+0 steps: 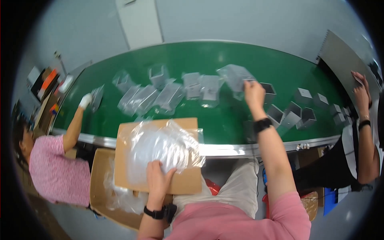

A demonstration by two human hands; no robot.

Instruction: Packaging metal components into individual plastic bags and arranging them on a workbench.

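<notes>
My right hand (255,95) is raised over the green table, its fingers closed on the edge of a grey box in a clear plastic bag (235,76). My left hand (158,177) rests on a stack of clear plastic bags (154,150), thumb and fingers apart. Under the stack lies a flat piece of cardboard (188,186), in front of the table's metal edge. Several bagged grey boxes (170,96) lie in a loose row left of my right hand. To its right stand unbagged grey boxes (291,114), some showing open ends.
The green table (192,56) curves across the view. An open carton (100,188) with loose clear plastic sits below the cardboard. At left, a co-worker's gloved hand (85,101) touches a bagged piece (97,99). A person's hands (361,90) are raised at far right, near smaller grey blocks (339,114).
</notes>
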